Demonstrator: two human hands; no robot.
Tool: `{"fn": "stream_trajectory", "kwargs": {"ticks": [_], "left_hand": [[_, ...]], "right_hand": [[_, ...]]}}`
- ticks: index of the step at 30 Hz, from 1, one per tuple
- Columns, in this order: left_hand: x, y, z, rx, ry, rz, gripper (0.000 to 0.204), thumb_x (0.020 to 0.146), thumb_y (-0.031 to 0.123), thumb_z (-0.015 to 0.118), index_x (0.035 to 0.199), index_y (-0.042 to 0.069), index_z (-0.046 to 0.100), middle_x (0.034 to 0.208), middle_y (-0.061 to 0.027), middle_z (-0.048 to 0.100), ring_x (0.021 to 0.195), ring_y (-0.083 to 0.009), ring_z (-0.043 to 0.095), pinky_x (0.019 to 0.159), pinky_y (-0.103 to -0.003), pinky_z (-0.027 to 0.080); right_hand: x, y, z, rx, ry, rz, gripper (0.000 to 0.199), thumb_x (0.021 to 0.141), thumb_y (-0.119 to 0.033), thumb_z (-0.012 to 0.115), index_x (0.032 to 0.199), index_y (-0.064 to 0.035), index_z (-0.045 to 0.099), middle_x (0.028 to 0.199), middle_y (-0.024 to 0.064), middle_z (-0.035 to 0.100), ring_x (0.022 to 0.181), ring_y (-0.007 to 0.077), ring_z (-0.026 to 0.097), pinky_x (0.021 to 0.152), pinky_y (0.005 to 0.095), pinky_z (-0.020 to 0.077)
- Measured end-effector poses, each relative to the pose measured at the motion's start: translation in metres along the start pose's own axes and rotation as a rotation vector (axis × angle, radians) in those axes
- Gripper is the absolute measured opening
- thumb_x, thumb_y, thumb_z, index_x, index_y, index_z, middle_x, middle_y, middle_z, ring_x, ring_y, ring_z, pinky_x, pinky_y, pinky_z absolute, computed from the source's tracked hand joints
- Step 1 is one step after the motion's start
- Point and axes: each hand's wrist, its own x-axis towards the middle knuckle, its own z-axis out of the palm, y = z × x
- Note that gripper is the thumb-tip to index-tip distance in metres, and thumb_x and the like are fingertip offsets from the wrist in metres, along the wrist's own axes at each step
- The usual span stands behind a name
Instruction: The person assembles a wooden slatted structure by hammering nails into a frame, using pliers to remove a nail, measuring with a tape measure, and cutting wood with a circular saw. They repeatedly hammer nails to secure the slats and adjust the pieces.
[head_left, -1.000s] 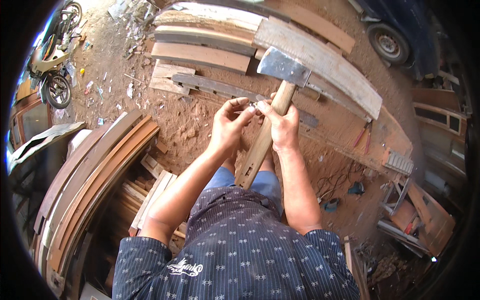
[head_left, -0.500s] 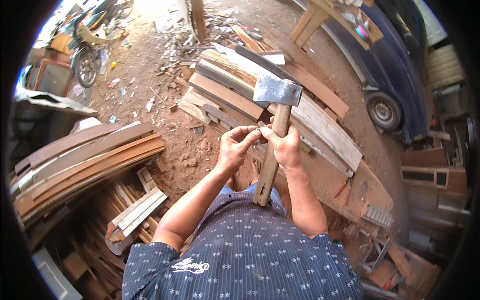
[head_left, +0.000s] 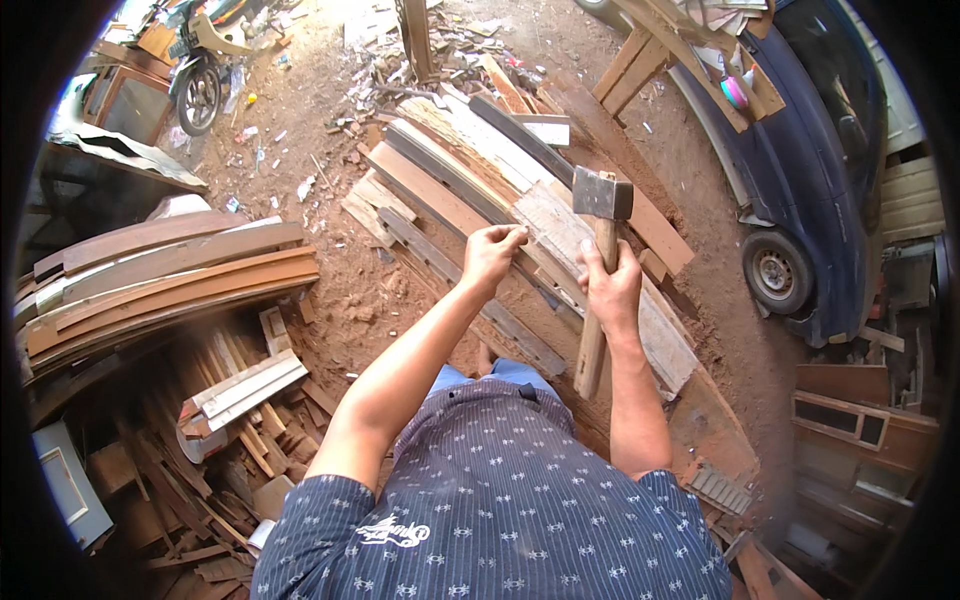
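My right hand point(head_left: 616, 296) is wrapped around the wooden handle of a hatchet point(head_left: 596, 345), its thumb lying up along the wood. The grey metal head points away from me and its square poll faces right. My left hand point(head_left: 489, 258) is closed in a pinch over the planks, apart from the hatchet; what its fingertips hold, if anything, is too small to make out. Below both hands lies a stack of long planks point(head_left: 440, 190), some pale, some brown, one edged in black, running from far left to near right.
Another board pile point(head_left: 180, 290) rises at left, above scrap wood point(head_left: 215, 480). A dark blue car point(head_left: 830, 180) stands at right, beside a wooden bench point(head_left: 690, 60). A motorcycle point(head_left: 200, 90) is parked far left. A post point(head_left: 414, 40) stands ahead amid wood chips.
My hands have drawn apart; the left fingertips no longer meet the right hand. The hatchet has shifted right and turned, its poll now showing instead of the broad side.
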Motion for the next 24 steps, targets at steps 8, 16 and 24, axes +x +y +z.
{"fn": "stream_trajectory", "kwargs": {"ticks": [8,16,24], "left_hand": [[0.064,-0.034,0.079,0.886,0.134,0.112,0.022,0.085,0.033,0.078,0.100,0.017,0.083,0.089,-0.0099,0.078,0.090,-0.0267,0.071,0.102,-0.045,0.042],[0.068,-0.050,0.075,0.699,0.179,0.089,0.023,0.086,0.032,0.077,0.102,0.015,0.082,0.095,-0.0118,0.076,0.099,-0.0260,0.069,0.098,-0.042,0.048],[0.054,-0.064,0.063,0.541,0.296,0.250,0.021,0.089,0.027,0.072,0.102,0.012,0.080,0.090,-0.0096,0.068,0.090,-0.0245,0.066,0.085,-0.039,0.053]], "right_hand": [[0.011,0.071,-0.082,-0.027,-0.106,0.192,0.019,0.101,-0.021,0.054,0.100,-0.0028,0.058,0.079,0.0031,0.059,0.064,0.0089,0.055,0.057,0.0261,0.0467],[0.008,0.043,-0.063,-0.049,-0.037,0.001,0.034,0.094,-0.019,0.067,0.113,0.0058,0.054,0.101,0.0169,0.064,0.080,0.0195,0.066,0.066,0.0344,0.0509],[0.028,0.115,-0.039,-0.464,-0.260,-0.015,0.025,0.094,-0.018,0.071,0.097,0.0033,0.059,0.077,0.0157,0.068,0.073,0.0193,0.069,0.063,0.0390,0.0519]]}}
